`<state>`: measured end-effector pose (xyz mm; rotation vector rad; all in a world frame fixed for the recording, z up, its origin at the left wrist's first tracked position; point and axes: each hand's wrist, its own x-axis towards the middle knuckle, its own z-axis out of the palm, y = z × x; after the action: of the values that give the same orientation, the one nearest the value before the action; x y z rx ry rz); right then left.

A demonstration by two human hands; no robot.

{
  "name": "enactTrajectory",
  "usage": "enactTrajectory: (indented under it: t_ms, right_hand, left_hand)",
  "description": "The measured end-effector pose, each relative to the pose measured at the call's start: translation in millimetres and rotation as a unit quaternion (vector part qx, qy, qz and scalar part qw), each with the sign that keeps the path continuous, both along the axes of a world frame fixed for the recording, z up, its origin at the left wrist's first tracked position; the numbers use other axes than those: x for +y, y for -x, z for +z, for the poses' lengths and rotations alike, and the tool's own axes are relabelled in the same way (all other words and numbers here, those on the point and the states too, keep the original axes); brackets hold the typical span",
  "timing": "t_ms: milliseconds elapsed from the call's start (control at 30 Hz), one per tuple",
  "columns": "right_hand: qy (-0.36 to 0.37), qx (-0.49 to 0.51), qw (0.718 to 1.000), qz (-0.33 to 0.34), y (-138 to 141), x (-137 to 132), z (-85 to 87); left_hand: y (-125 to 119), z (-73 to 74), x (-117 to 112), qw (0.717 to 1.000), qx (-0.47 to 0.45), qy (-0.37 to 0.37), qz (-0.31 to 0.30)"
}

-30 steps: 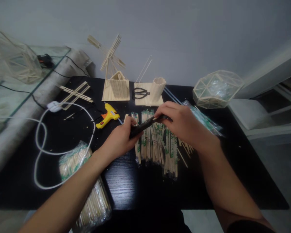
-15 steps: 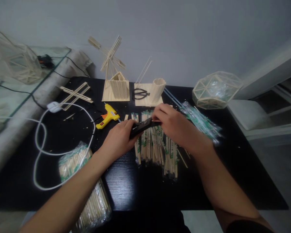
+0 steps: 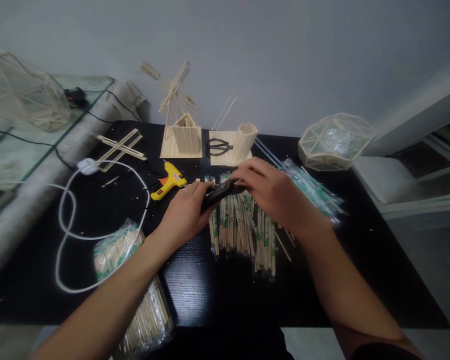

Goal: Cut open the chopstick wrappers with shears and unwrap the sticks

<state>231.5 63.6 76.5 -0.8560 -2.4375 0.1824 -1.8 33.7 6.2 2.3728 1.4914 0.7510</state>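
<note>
My left hand (image 3: 185, 212) grips the near end of a dark elongated tool (image 3: 218, 192) held just above a row of wrapped wooden chopsticks (image 3: 243, 225) on the black table (image 3: 217, 285). My right hand (image 3: 270, 192) is closed on the tool's far end, fingers curled over it. I cannot tell what kind of tool it is. A yellow hot glue gun (image 3: 168, 182) lies just left of my left hand.
A bag of chopsticks (image 3: 135, 285) lies at the near left, beside a looped white cable (image 3: 71, 220). At the back stand a stick windmill model (image 3: 180, 125), a stick cup on a board with black scissors (image 3: 217, 146), a wooden cross (image 3: 120, 145) and a geodesic frame (image 3: 335, 140).
My right hand has slid left along the tool towards my left hand. The view has shifted slightly.
</note>
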Motion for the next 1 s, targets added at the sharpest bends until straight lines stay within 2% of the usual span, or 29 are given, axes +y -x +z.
enactTrajectory:
  t_ms: [333, 633, 733, 1000]
  right_hand:
    - [-0.093, 0.024, 0.995, -0.001, 1, 0, -4.4]
    - [-0.071, 0.125, 0.989, 0.037, 1, -1, -7.1]
    - [-0.086, 0.146, 0.984, 0.048, 3, -1, -7.8]
    - [-0.199, 0.186, 0.962, -0.027, 10, -2, -11.1]
  left_hand:
    - [-1, -3.5, 0, 0.997, -0.075, -0.011, -0.022]
    - [-1, -5.1, -1, 0.993, -0.115, -0.036, -0.017]
    - [-2, -5.1, -1, 0.992, -0.122, -0.033, -0.023]
    - [-3, -2.6, -3, 0.989, -0.135, -0.050, -0.020]
